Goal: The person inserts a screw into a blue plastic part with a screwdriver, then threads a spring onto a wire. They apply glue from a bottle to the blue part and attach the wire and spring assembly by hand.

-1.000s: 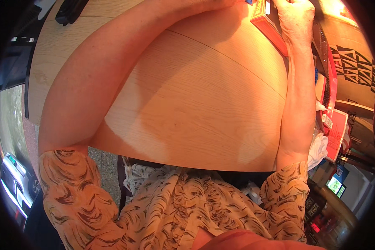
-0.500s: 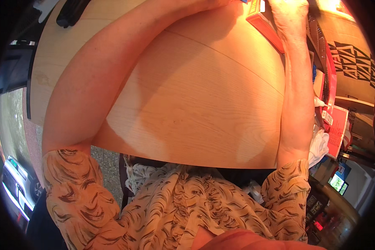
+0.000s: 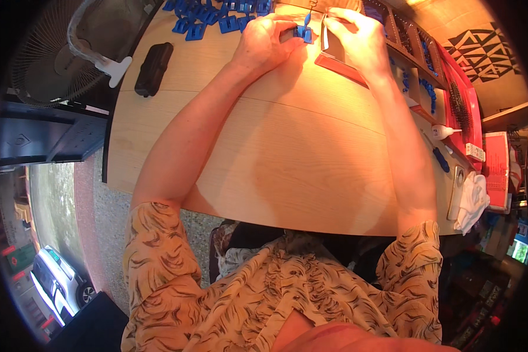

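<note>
At the far side of the wooden table (image 3: pixel 276 164), my left hand (image 3: pixel 263 44) pinches a small blue part (image 3: pixel 303 34) between thumb and forefinger. A thin blue stem with a bent wire end rises from that part. Just right of it stands an open red box (image 3: pixel 341 67), and my right hand (image 3: pixel 361 41) hangs over it. Thumb and forefinger of this hand are brought together above the box's left edge; whatever lies between them is too small to make out. Several similar blue parts (image 3: pixel 195 30) are grouped beyond my left hand.
A black oblong case (image 3: pixel 154 69) lies to the left, near a fan (image 3: pixel 47 64). Along the right run a brown divided tray (image 3: pixel 413 44) with blue pieces, a white nozzle bottle (image 3: pixel 443 131), a blue-handled tool (image 3: pixel 440 159) and a white cloth (image 3: pixel 472 199).
The view has shifted, bringing both hands, the blue parts and more of the table's far side into sight. Earlier my left hand was mostly cut off by the upper edge.
</note>
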Demonstrator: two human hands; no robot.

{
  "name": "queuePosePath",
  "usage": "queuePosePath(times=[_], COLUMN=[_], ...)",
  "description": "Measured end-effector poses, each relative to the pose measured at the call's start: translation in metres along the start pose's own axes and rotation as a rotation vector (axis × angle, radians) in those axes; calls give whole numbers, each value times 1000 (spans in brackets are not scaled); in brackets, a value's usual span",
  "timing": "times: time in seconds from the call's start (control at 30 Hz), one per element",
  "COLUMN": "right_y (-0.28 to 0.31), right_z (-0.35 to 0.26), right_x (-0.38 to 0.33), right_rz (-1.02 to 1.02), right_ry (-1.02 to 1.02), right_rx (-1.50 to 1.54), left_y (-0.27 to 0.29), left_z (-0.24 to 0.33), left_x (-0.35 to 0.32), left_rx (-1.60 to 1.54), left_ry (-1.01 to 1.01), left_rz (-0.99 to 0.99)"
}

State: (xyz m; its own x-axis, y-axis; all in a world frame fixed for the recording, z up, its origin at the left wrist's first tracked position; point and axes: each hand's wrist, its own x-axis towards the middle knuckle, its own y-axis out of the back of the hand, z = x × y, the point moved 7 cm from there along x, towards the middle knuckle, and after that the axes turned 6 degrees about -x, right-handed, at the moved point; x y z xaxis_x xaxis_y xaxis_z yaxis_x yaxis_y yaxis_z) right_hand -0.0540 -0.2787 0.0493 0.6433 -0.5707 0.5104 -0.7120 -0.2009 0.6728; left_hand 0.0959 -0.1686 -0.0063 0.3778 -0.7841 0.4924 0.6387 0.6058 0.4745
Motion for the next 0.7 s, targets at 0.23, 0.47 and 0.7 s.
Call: queuePosePath(times=[0.23,0.47,0.7], right_y=[46,44,50], right_z=[-31,-10,-12], right_x=[-112,-157,-158], right_rz=[-75,-158,-148], right_ry=[-71,-96,24], right_rx=[306,282,217], left_y=[11,25,56], left_z=[5,0,14], left_x=[-6,-6,-63], left_rx=[96,139,102], left_ry=[-23,-18,121], left_rz=[18,45,56])
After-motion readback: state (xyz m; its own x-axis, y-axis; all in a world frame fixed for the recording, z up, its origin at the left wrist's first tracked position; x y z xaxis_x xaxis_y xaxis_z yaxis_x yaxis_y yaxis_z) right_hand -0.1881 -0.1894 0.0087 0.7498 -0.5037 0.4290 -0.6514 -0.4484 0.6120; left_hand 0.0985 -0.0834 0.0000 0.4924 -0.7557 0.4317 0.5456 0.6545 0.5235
